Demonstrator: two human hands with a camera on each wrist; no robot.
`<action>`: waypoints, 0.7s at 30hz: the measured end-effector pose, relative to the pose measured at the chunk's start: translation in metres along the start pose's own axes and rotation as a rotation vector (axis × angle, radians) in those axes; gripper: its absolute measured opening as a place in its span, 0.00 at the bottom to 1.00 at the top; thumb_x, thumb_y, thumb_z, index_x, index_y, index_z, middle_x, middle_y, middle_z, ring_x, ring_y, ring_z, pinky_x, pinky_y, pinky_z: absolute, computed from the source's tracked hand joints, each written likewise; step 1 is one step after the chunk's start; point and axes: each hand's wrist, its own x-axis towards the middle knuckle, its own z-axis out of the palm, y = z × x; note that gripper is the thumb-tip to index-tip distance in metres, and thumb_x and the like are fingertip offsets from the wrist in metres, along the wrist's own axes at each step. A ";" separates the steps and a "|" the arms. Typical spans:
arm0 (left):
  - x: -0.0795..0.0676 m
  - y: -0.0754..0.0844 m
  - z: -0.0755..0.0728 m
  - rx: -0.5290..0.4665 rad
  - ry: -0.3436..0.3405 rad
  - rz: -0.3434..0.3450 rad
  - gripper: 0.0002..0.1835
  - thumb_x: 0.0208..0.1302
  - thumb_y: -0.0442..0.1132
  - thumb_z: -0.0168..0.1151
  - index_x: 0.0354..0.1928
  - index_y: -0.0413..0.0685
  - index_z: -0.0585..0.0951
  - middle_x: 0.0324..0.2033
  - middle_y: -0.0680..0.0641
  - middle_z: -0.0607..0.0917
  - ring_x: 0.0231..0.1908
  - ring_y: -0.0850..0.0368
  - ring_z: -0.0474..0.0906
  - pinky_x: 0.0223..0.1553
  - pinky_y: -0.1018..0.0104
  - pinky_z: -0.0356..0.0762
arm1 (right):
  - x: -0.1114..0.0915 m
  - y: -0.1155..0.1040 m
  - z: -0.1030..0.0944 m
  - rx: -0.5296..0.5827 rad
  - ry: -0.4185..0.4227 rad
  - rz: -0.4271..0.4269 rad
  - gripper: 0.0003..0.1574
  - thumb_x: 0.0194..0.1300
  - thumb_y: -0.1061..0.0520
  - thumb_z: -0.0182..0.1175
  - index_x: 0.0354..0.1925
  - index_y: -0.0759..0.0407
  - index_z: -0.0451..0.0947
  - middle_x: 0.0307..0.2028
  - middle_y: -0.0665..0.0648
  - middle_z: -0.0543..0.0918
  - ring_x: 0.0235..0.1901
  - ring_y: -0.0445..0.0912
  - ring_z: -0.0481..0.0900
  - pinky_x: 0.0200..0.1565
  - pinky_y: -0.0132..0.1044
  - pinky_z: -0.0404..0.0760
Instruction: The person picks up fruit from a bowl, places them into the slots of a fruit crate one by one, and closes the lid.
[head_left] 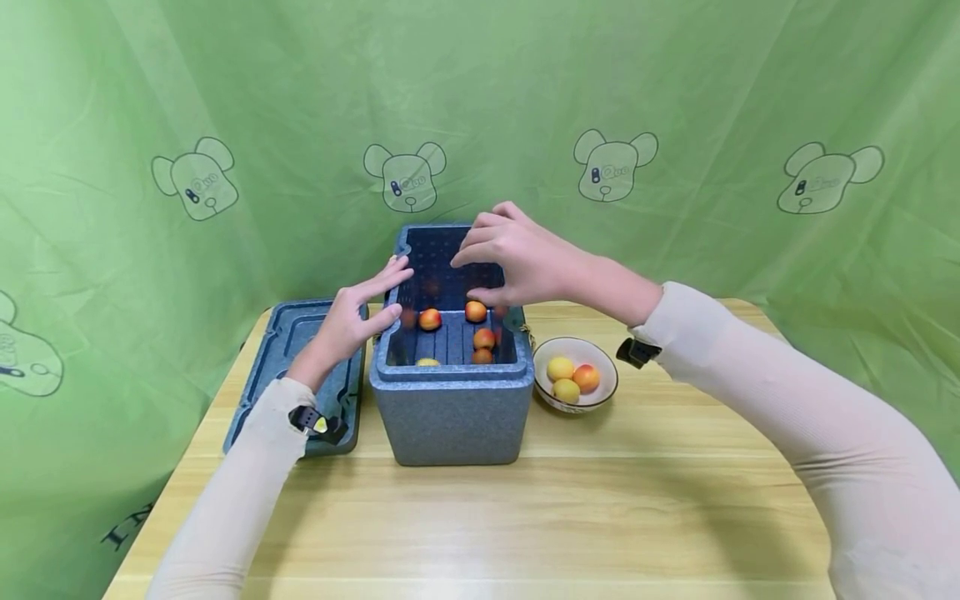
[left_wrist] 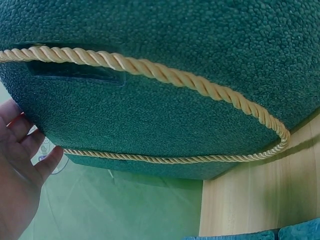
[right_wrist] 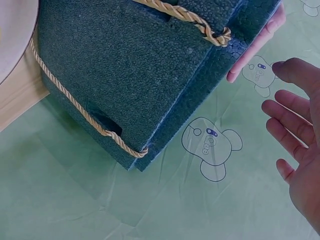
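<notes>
The grainy foam box [head_left: 453, 425] stands between the hands, its mouth upward, its long axis running from twelve to six o'clock. The left hand [head_left: 352, 321], fingers extended, touches its rim at nine o'clock; the right hand [head_left: 517, 258] hangs above the opening at two, fingers loosely curved and apart. Round fruits [head_left: 476, 312] lie inside. Twisted rope [left_wrist: 190, 85] loops along the side.

Green cloth [head_left: 495, 75], lower left: dark capitals [head_left: 127, 527] reading "IN", in the head view.
Bear heads [head_left: 405, 179] on that cloth: outlined emblems, the clearest carrying a dark blue oval mark [head_left: 397, 188].
Lettering [head_left: 414, 183] beside the mark: rounded characters, too faint to read surely.
Right wrist view: the same emblem, tilted, its characters likewise unclear.
</notes>
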 end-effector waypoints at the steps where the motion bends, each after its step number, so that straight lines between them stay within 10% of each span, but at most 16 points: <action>1: 0.000 0.000 0.000 0.003 0.000 0.001 0.29 0.69 0.42 0.58 0.73 0.53 0.73 0.77 0.52 0.65 0.80 0.53 0.53 0.78 0.39 0.51 | 0.000 0.000 0.000 -0.001 0.001 0.001 0.23 0.57 0.50 0.74 0.49 0.60 0.87 0.44 0.57 0.89 0.47 0.54 0.78 0.53 0.53 0.67; 21: 0.000 -0.002 0.001 -0.001 0.008 0.009 0.30 0.68 0.38 0.58 0.73 0.53 0.73 0.77 0.51 0.65 0.80 0.53 0.53 0.78 0.39 0.50 | -0.044 0.021 0.002 0.020 0.083 0.113 0.22 0.55 0.52 0.75 0.47 0.60 0.88 0.43 0.58 0.90 0.48 0.54 0.79 0.57 0.56 0.68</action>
